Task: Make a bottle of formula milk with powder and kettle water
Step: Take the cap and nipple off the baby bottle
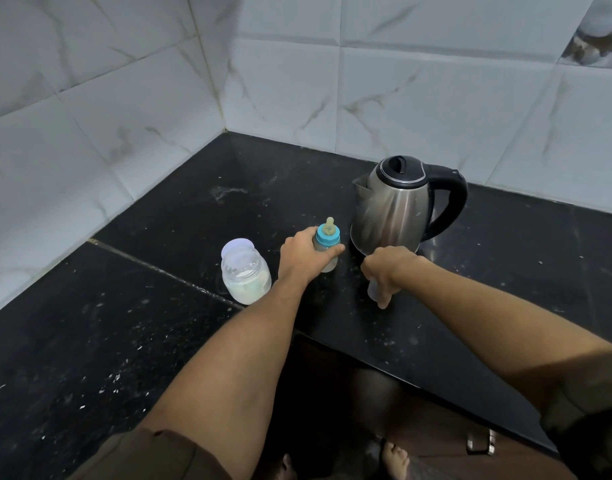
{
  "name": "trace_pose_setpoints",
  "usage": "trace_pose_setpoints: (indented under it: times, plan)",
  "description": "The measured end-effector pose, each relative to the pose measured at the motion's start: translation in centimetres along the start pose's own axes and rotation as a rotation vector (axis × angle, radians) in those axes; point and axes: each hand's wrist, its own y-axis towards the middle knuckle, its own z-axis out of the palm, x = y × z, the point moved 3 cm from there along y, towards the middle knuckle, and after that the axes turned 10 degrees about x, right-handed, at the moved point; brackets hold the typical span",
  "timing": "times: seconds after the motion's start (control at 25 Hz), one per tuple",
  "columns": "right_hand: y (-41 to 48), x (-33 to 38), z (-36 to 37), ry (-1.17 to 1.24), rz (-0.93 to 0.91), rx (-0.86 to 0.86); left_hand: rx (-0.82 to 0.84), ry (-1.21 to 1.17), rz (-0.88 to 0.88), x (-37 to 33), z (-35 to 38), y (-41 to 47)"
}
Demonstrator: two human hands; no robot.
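Note:
A small baby bottle [327,241] with a blue collar and a pale teat stands upright on the black counter [159,323]. My left hand [302,255] is wrapped around its body. My right hand [387,271] holds a clear cap [373,289] down against the counter, just in front of the kettle. The steel kettle [396,206] with a black lid and handle stands behind it, spout pointing left. A clear jar [245,271] with white powder in its lower part and a pale lid stands left of the bottle.
White marble-look tiled walls [124,116] meet in a corner behind the counter. The counter is L-shaped; its front edge runs diagonally below my right arm. Below it are a dark cabinet front with a metal handle [481,441] and bare feet on the floor.

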Motion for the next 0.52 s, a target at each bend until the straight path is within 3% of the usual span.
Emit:
trace_pose_setpoints:
  times: [0.12, 0.28, 0.4, 0.52]
  plan:
    - [-1.2, 0.1, -2.8, 0.022, 0.015, -0.097, -0.012, 0.000, 0.003, -0.1, -0.5, 0.1]
    - [-3.4, -0.5, -9.3, 0.360, 0.026, -0.411, 0.002, 0.003, -0.020, -0.5, -1.2, 0.2]
    - [-3.7, 0.6, -11.7, 0.509, -0.031, -0.350, -0.004, -0.010, -0.025, -1.1, -1.9, 0.3]
    - [-3.4, 1.7, -11.9, 0.451, -0.046, -0.356, -0.002, -0.043, 0.006, -1.5, -2.7, 0.3]
